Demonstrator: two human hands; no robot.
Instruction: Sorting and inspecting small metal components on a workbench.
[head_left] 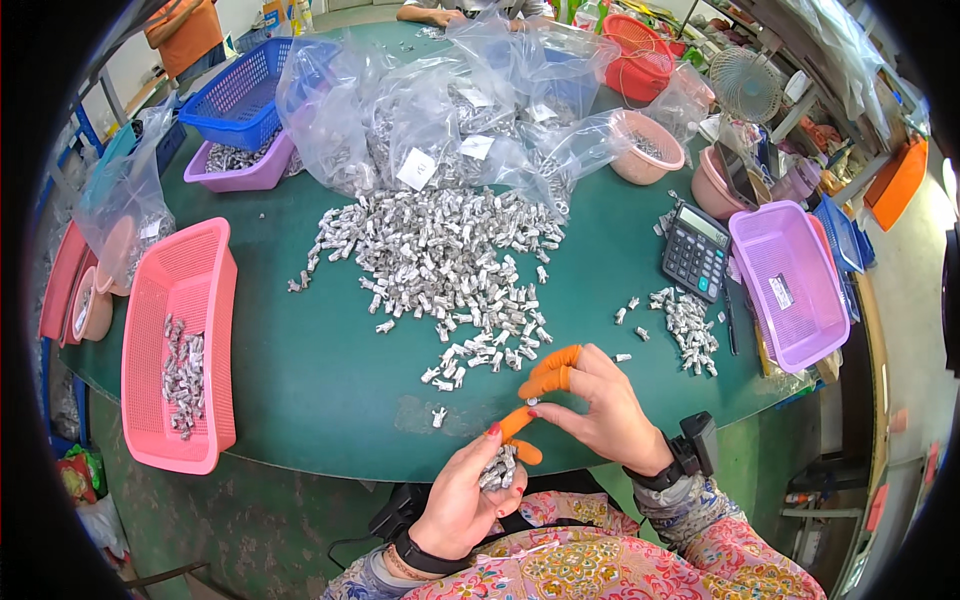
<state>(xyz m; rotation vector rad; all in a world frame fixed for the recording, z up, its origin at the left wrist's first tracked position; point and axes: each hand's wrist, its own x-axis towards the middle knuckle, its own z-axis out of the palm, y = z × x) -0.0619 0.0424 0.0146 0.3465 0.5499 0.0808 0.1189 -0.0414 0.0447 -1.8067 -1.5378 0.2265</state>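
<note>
While cupped around metal parts (498,470), left hand (457,503) close beside right hand (610,415), pinched on one small piece (532,402).

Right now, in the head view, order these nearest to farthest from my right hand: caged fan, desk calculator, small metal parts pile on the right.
From your right hand:
1. Small metal parts pile, ahead and to its right.
2. Desk calculator, just beyond that pile.
3. Caged fan, farther off, toward the upper right.

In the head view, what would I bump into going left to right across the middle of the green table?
Pink plastic basket, big heap of small silvery metal parts, desktop calculator, light purple basket.
</note>
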